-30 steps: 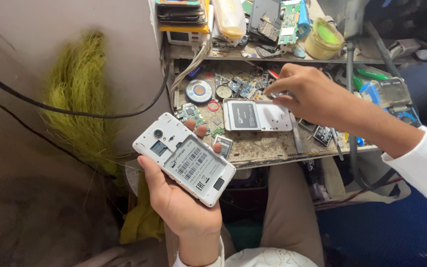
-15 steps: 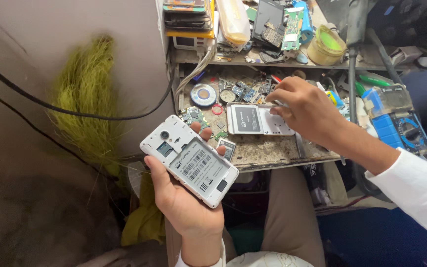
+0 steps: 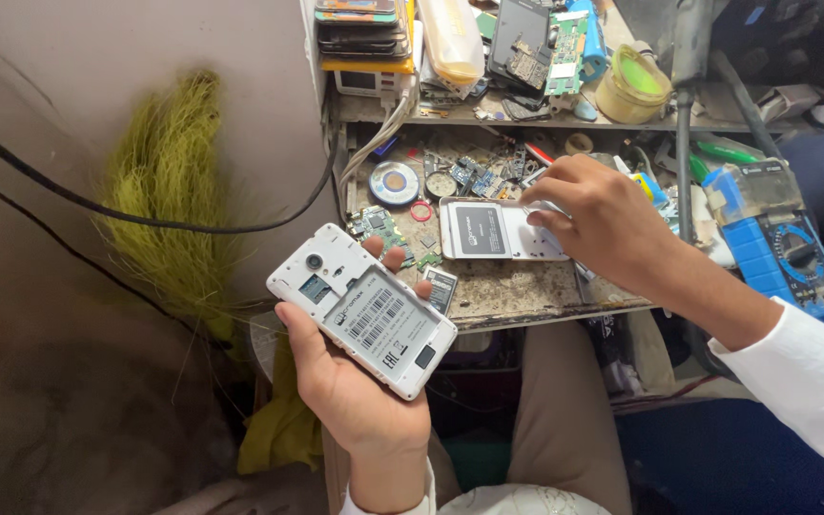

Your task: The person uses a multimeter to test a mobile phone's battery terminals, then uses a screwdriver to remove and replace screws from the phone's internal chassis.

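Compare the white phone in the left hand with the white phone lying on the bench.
The held phone sits tilted in the left hand; the bench phone lies flat under the right hand. The held phone shows a barcode label; the bench phone a dark battery. Both are white, backs off.

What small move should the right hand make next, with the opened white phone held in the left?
Probably close the right hand on the dark battery lying on the cluttered bench and lift it. The fingertips rest just beside it, while the left hand holds the white phone back up, cover off, its battery bay showing only a label.
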